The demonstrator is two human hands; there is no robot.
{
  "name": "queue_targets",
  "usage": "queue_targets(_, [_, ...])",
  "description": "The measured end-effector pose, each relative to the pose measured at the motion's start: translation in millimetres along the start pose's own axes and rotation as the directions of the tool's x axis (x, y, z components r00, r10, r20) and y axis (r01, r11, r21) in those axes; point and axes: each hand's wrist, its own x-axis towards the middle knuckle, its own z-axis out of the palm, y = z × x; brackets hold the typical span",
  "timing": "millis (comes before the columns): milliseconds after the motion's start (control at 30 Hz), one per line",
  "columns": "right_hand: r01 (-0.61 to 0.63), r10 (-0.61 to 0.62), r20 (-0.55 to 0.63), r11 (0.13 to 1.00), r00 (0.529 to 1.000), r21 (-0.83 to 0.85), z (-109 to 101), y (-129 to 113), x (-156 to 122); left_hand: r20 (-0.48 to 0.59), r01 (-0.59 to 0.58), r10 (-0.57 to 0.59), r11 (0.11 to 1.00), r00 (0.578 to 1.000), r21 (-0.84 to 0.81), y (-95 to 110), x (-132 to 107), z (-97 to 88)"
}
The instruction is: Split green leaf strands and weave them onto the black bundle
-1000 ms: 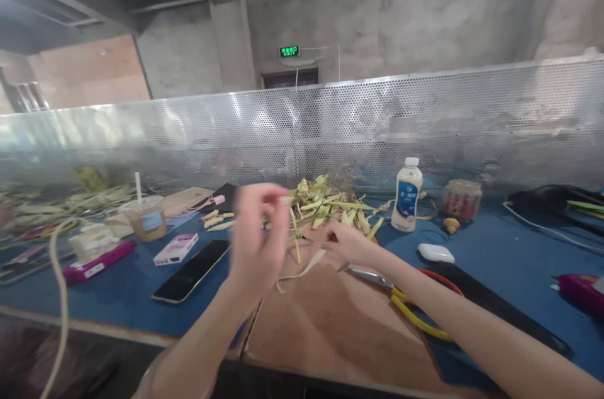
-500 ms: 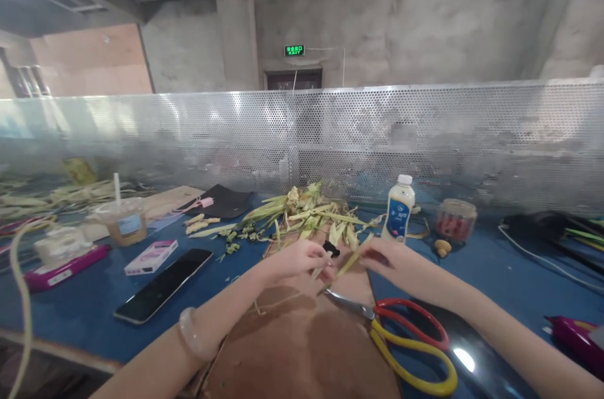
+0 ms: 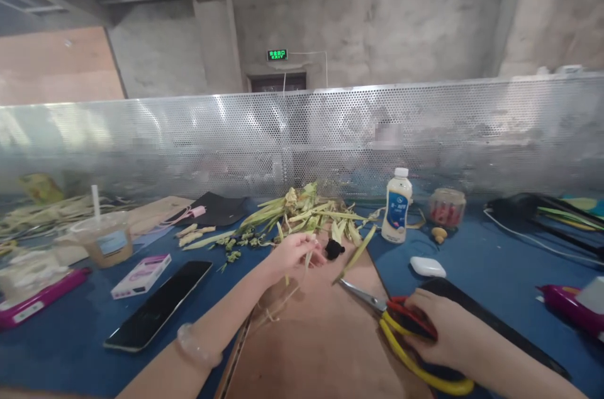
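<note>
My left hand (image 3: 295,253) is pinched closed over the wooden board, holding a thin pale plant strip (image 3: 307,262) that hangs from the fingertips. Right of the board's middle, my right hand (image 3: 441,326) has its fingers around the red handle of a pair of scissors (image 3: 370,297). Their blades point toward the board's centre, and the yellow handle loop shows below the hand. A yellow-green leaf strip (image 3: 361,252) lies just beyond the blade tips. Beside the left fingertips is a small black object (image 3: 335,249) of unclear kind. Thin fibres (image 3: 276,311) lie on the board (image 3: 311,348).
A heap of dried leaf strips (image 3: 311,213) covers the board's far end. A milk bottle (image 3: 397,207), a jar (image 3: 447,209) and a white case (image 3: 427,267) stand right. Left are a phone (image 3: 160,304), a small box (image 3: 141,276) and a drink cup (image 3: 106,240). A perforated metal screen (image 3: 212,141) closes the back.
My right hand has let go of the yellow-green strip and moved down and right onto the scissors' handles. The left hand stays at the board with its strip; the view has shifted slightly right.
</note>
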Motion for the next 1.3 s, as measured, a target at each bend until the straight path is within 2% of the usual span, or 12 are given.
queue_targets(133, [-0.134,0.125,-0.1,0.987,0.987,-0.089,7.8,-13.3,1.2,-0.116,-0.019,0.018,1.0,0.993,-0.014,-3.4,-0.7,-4.5])
queue_targets(233, [-0.179,0.134,-0.222,0.963,0.966,-0.2,12.6,-18.2,14.6,-0.169,-0.026,0.026,1.0,0.985,-0.002,-6.1,-0.3,-7.4])
queue_targets(400, [-0.026,-0.078,-0.415,0.971,0.907,-0.239,1.8,-19.4,24.5,-0.169,-0.028,0.034,0.999,0.985,0.039,-9.9,-1.2,-10.7])
queue_targets(533, [0.004,-0.07,-0.504,0.991,0.861,-0.131,-15.2,1.8,-8.3,-0.136,-0.05,0.057,0.997,0.989,0.055,-12.4,-0.7,-10.8])
queue_targets(600, [-0.053,0.004,-0.52,0.995,0.854,-0.08,-15.5,19.0,-30.0,-0.125,-0.044,0.054,0.996,0.991,0.079,-12.4,-0.8,-8.2])
queue_targets(700, [-0.119,0.075,-0.434,0.99,0.898,-0.074,-7.0,39.4,-52.8,-0.096,-0.043,0.057,0.989,0.994,0.141,-10.5,-2.8,-2.3])
queue_targets(833, [-0.16,0.091,-0.424,0.978,0.901,-0.13,-0.7,43.7,-60.3,-0.084,-0.055,0.07,0.984,0.994,0.17,-7.4,-6.4,2.3])
queue_targets(967, [-0.225,0.088,-0.503,0.95,0.86,-0.217,-2.4,42.8,-63.4,-0.11,-0.027,0.048,0.984,0.993,0.178,-6.6,-7.4,1.0])
queue_targets(1033, [-0.316,0.132,-0.565,0.918,0.814,-0.241,0.6,49.2,-68.5,-0.105,-0.026,0.046,0.982,0.993,0.185,-7.0,-7.0,0.4])
queue_targets(1100, [-0.382,0.195,-0.571,0.896,0.798,-0.227,6.1,58.8,-74.5,-0.092,-0.033,0.052,0.979,0.994,0.199,-7.8,-6.4,0.8])
queue_targets(1200, [-0.364,0.224,-0.526,0.914,0.821,-0.178,12.8,69.3,-80.3,-0.076,-0.042,0.059,0.977,0.995,0.211,-9.0,-5.5,2.3])
queue_targets(1300, [-0.321,0.18,-0.528,0.928,0.83,-0.188,12.3,68.0,-80.0,-0.08,-0.041,0.059,0.975,0.995,0.217,-9.3,-5.0,3.5])
